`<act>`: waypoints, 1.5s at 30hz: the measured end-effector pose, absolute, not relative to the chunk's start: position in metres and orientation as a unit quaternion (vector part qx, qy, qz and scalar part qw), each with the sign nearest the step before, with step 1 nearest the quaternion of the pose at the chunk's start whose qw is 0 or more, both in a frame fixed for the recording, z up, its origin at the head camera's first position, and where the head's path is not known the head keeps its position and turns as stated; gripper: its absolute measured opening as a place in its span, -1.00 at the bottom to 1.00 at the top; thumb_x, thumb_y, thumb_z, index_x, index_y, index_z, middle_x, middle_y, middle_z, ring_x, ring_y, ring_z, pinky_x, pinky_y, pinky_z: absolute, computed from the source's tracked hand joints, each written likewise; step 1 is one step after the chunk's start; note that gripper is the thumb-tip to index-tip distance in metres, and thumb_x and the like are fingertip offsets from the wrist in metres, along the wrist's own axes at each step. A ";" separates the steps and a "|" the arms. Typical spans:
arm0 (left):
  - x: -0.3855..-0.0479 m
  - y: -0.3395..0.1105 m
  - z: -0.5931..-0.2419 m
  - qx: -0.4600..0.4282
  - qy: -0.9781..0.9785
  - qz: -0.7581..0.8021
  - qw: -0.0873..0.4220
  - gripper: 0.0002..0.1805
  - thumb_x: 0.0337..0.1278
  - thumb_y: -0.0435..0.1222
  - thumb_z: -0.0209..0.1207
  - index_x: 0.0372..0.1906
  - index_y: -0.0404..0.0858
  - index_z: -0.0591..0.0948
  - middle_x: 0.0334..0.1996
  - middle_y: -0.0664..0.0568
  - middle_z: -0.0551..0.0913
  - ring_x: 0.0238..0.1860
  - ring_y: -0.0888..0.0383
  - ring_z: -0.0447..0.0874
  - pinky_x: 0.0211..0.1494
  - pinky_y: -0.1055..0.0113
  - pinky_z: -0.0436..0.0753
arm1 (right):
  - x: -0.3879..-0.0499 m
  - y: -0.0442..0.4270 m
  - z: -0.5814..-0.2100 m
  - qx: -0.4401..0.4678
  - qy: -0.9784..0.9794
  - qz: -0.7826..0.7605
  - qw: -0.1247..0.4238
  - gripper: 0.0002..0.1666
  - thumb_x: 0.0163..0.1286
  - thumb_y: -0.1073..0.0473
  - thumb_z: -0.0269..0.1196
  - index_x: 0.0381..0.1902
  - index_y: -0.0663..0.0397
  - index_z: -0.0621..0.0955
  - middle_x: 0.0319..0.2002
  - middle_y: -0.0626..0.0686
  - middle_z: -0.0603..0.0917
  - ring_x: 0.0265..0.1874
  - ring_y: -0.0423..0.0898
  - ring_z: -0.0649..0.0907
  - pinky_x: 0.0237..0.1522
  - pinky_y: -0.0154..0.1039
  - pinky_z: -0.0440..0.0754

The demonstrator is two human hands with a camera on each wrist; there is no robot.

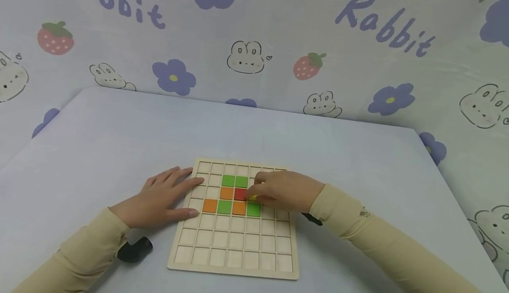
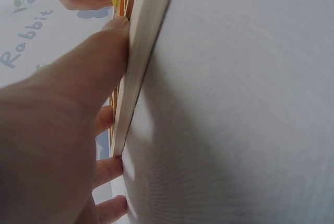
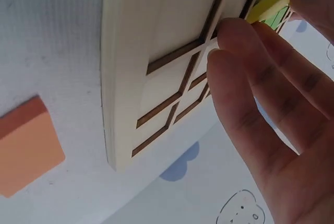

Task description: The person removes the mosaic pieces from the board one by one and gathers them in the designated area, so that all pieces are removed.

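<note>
A wooden grid board (image 1: 235, 266) lies on the table, with green (image 1: 228, 180), orange (image 1: 210, 205) and red (image 1: 240, 194) square tiles in its middle cells. My right hand (image 1: 287, 190) is over the board's right part and pinches a yellow tile (image 3: 271, 4) between thumb and fingers; the tile is tilted, beside the red one. My left hand (image 1: 159, 200) rests spread on the board's left edge, thumb and index finger on the frame. In the left wrist view its thumb (image 2: 99, 51) lies on the board's rim (image 2: 141, 46).
An orange tile (image 3: 31, 145) lies on the table off the board's edge in the right wrist view. A black object (image 1: 135, 249) is at my left wrist. Behind the white table (image 1: 238, 129) hangs a cloth (image 1: 278, 14) printed with rabbits, flowers and strawberries.
</note>
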State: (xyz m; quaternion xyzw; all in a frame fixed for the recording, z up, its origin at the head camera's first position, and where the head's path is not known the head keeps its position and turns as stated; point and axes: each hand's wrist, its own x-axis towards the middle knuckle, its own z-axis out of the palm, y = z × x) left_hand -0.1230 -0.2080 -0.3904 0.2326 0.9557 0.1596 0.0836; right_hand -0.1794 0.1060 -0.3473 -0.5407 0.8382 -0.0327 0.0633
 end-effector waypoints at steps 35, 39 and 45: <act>-0.123 -0.208 -0.388 0.232 0.955 0.160 0.093 -0.17 0.15 0.35 -0.03 0.45 0.06 0.21 0.46 -0.14 0.09 0.44 -0.28 -0.03 0.27 -0.33 0.12 | -0.146 0.211 -0.336 -0.432 0.900 -0.053 -0.001 -0.73 0.16 0.21 0.41 -0.27 -0.13 0.54 -0.17 -0.21 0.60 -0.36 -0.31 0.57 -0.32 -0.38 0.59; -0.123 -0.208 -0.388 0.236 0.954 0.161 0.088 -0.18 0.15 0.34 -0.02 0.45 0.06 0.21 0.46 -0.14 0.10 0.44 -0.28 -0.02 0.26 -0.34 0.13 | -0.138 0.214 -0.349 -0.469 0.880 -0.066 -0.036 -0.68 0.10 0.28 0.43 -0.27 -0.10 0.53 -0.16 -0.19 0.60 -0.26 -0.27 0.63 -0.25 -0.37 0.62; -0.123 -0.207 -0.389 0.240 0.954 0.159 0.085 -0.18 0.17 0.33 -0.02 0.46 0.06 0.20 0.46 -0.13 0.11 0.44 -0.28 -0.02 0.25 -0.35 0.14 | -0.135 0.215 -0.364 -0.502 0.857 -0.087 -0.077 -0.63 0.02 0.35 0.45 -0.30 -0.08 0.54 -0.26 -0.20 0.62 -0.29 -0.30 0.63 -0.28 -0.38 0.55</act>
